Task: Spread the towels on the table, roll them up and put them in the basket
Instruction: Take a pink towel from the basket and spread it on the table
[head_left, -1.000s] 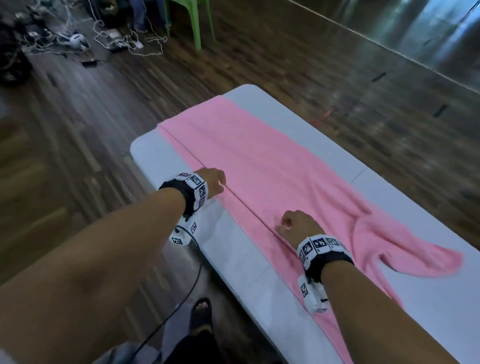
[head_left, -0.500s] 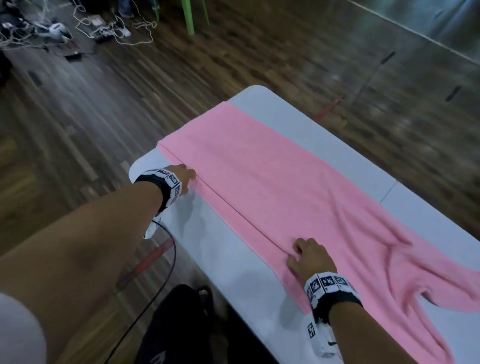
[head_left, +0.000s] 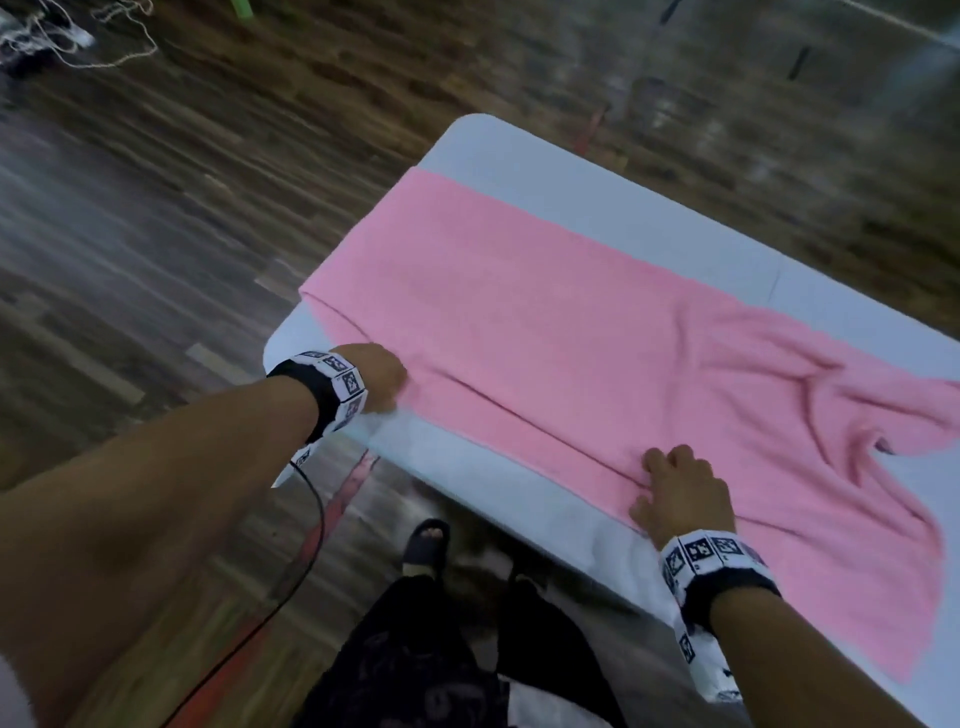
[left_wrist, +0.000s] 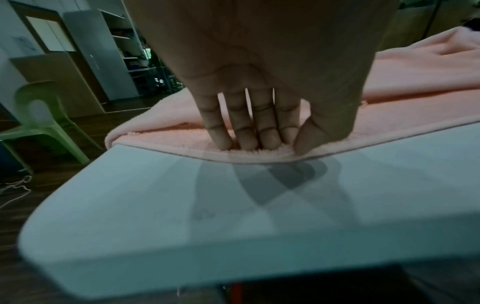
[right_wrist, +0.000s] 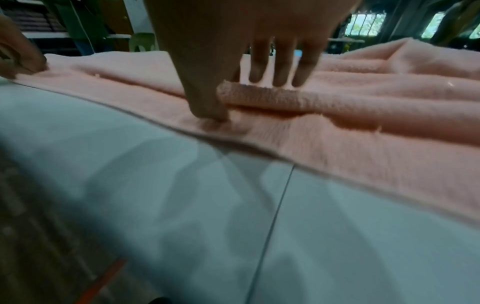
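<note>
A pink towel (head_left: 545, 322) lies lengthwise on the white table (head_left: 519, 156), folded so that a second edge runs along its near side. Its left part is flat and its right end is rumpled. My left hand (head_left: 387, 379) is at the towel's near left corner. In the left wrist view, the left hand (left_wrist: 272, 146) has fingertips and thumb nipping the hem. My right hand (head_left: 660, 478) is further right on the near edge. In the right wrist view, the right hand (right_wrist: 241, 96) pinches a raised fold of the upper layer between thumb and fingers. No basket is in view.
A bare strip of table (left_wrist: 233, 216) runs between the towel and the near edge. My foot in a dark sandal (head_left: 426, 540) is on the wooden floor below, beside red floor tape (head_left: 348, 493). Cables (head_left: 78, 41) lie far left, and a green chair (left_wrist: 44, 123) stands beyond the table's end.
My hands have slid apart along the towel's near edge, the left one to the near left corner and the right one further right. The towel's left part lies flatter.
</note>
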